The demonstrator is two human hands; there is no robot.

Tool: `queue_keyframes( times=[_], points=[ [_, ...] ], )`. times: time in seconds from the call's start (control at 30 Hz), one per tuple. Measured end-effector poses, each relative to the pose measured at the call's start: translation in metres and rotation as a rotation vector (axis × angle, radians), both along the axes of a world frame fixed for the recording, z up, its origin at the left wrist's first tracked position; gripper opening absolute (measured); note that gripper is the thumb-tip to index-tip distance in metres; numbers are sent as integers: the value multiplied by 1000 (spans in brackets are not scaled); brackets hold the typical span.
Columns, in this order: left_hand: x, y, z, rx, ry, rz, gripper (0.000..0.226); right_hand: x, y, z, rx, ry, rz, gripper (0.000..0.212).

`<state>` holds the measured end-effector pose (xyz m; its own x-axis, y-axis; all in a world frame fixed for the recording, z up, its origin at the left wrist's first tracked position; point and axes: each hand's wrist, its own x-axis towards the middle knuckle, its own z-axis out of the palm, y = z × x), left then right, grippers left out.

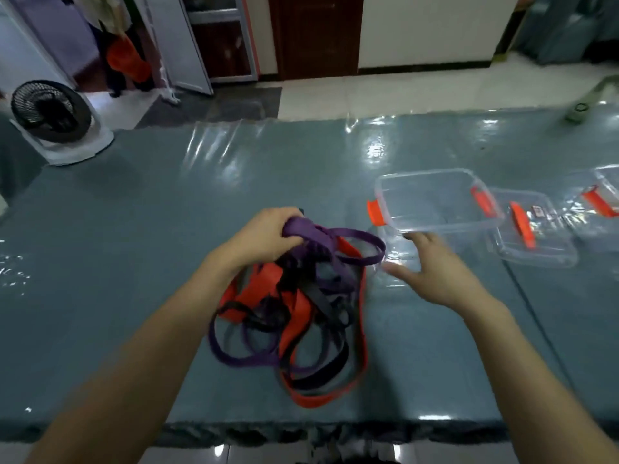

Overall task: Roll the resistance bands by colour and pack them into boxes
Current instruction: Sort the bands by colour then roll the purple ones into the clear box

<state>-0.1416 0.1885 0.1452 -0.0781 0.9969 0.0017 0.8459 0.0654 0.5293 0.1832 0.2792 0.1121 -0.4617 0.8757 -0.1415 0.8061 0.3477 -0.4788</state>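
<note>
Band of purple (313, 230) in left grip (264, 237), tangled pile (296, 311) just beneath.

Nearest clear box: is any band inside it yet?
No: the clear box holds nothing, and the bands lie tangled on the table beside it.
</note>
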Motion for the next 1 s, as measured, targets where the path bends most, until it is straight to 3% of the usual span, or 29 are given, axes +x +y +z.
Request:
queue_keyframes(
  times=[0.07, 0.13, 0.17, 0.27, 0.33, 0.43, 0.53, 0.63, 0.73, 0.8, 0.83, 0.9, 0.93, 1.0],
  points=[
    [17, 4, 23, -34, 61, -137, 30, -34, -15, 2, -51, 215, 136, 124],
    [34, 4, 38, -37, 21, -205, 42, -66, -25, 4, -133, 341, 228, 131],
    [40, 6, 41, -23, -24, -221, 48, -77, -27, 5, -166, 380, 257, 120],
    [42, 9, 32, 26, -197, -211, 59, -81, -26, 5, -157, 473, 251, 50],
    [42, 7, 11, 19, -394, -174, 71, -63, -20, 10, -158, 506, 247, 25],
    [67, 4, -26, -36, -562, -114, 82, -32, -8, 23, -112, 287, 327, 27],
    [102, 13, -53, 63, -534, -96, 80, -10, -3, 31, -6, 80, 291, 30],
    [135, 20, -64, 248, -305, -117, 77, 12, -4, 46, 61, 128, 227, 40],
    [156, 34, -54, 456, -244, 7, 60, 36, -3, 65, 155, 164, 188, 39],
    [162, 52, -42, 530, -279, -42, 52, 50, 0, 80, 218, 231, 147, 33],
    [162, 62, -37, 445, -384, -101, 53, 57, 1, 87, 247, 276, 129, 31],
    [164, 76, -34, 41, -604, -231, 60, 70, 6, 95, 284, 311, 96, 30],
    [163, 81, -41, -144, -600, -303, 59, 79, 10, 97, 289, 310, 73, 30],
    [155, 84, -67, -351, -330, -399, 43, 101, 17, 93, 318, 279, 5, 35]
  ],
)
